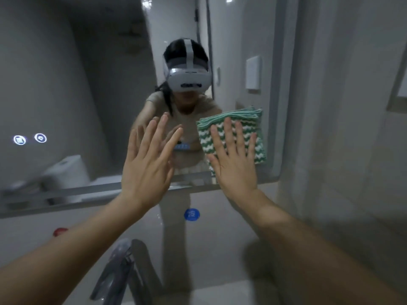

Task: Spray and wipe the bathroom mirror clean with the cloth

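Flat-palm wipe, lower right mirror (pixel 66 84).
Right hand (pixel 234 159), fingers straight, presses folded green-white zigzag-knit cloth (pixel 248 119) to glass; left hand (pixel 147 159) released, flat, fingers spread.

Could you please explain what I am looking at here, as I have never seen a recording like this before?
There is no machine: a person wears a camera on the head, so this single picture looks forward and down at their own two bare hands. The right hand presses a folded green and white cloth flat against the bathroom mirror, near its lower right corner. The left hand is open, raised at the glass, holding nothing. The mirror reflects the person wearing the headset. A tap stands below.
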### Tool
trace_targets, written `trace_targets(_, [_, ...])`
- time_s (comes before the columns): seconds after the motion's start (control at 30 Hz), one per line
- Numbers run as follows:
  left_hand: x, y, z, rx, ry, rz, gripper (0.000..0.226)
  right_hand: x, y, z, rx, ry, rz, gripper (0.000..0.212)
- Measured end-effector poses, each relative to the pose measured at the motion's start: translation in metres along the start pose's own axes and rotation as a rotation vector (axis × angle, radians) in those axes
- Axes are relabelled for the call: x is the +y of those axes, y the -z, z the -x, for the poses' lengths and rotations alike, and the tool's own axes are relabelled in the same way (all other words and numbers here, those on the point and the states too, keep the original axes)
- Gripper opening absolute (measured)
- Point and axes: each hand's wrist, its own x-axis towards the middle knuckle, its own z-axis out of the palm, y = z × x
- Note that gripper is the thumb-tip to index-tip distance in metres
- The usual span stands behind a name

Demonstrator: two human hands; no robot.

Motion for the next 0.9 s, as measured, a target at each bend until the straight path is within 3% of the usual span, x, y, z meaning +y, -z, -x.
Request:
trace_targets(0.6, [-0.167,-0.01,0.127,-0.1,0.259,0.002,0.066,-0.222,-0.031,-0.025,-0.019,0.177,-0.053,0.068])
trace_targets(0.9, [-0.269,-0.013,0.198,-0.121,0.355,-0.012,0.071,-0.344,-0.046,-0.034,0.012,0.155,-0.04,0.066])
